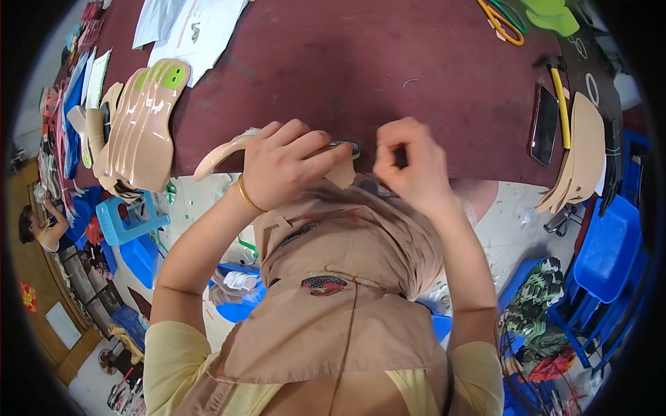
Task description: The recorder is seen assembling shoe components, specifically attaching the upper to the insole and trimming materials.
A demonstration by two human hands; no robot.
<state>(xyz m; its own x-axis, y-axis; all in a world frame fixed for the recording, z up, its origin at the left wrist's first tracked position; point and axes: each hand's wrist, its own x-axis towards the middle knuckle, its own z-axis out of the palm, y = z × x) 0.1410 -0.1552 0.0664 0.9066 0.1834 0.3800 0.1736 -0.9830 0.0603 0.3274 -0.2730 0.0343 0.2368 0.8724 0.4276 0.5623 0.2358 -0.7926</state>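
Observation:
My left hand [286,165] is closed over a glossy beige sole-shaped piece [220,154] at the table's near edge. The piece's curved end sticks out to the left of my knuckles, and a thin beige flap [341,173] hangs below my fingers. Most of the piece is hidden under the hand. A short way to the right, my right hand [414,163] is raised with thumb and fingers curled together in a pinch, slightly blurred. Whatever it may pinch is too small to make out.
Several glossy beige sole-shaped pieces with green patches [149,121] lie stacked at the left, near white papers [191,41]. To the right are a phone [544,125], a yellow-handled hammer [560,104] and flat beige cut pieces [586,149]. Orange-handled scissors [505,24] lie at the far right.

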